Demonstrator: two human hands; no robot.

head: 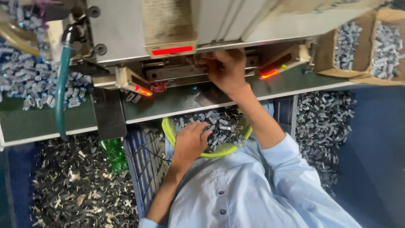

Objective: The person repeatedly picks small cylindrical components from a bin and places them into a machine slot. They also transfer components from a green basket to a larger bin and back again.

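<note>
Clearly two hands are split between two places: the right hand [225, 69] is up at the slot of the grey machine [126, 29], its fingers curled in against the metal rail [177, 72] under the glowing red bar [172, 50], while the left hand [190, 141] lies in the yellow bowl [168, 130] on the lap, fingers bent down into the heap of small grey and black parts [225, 126]. Whether the right grip has a part pinched at the rail I cannot tell, since the fingertips are tucked out of sight; the left grip is loosely closed over the heap, and it is not plain that it has singled one part out. To do this well, I judge that the right fingers should seat whatever they carry square to the rail and come fully clear of the slot, staying away from the two angled units with red lights [141, 86] either side. The left hand would do best to lift one part only, turned the right way, not a clump. More loose parts lie piled on the green table [25, 122], in the cardboard boxes [363, 46] at upper right, and in the bins below; a green bottle [114, 154] stands beside the blue crate [143, 164].
</note>
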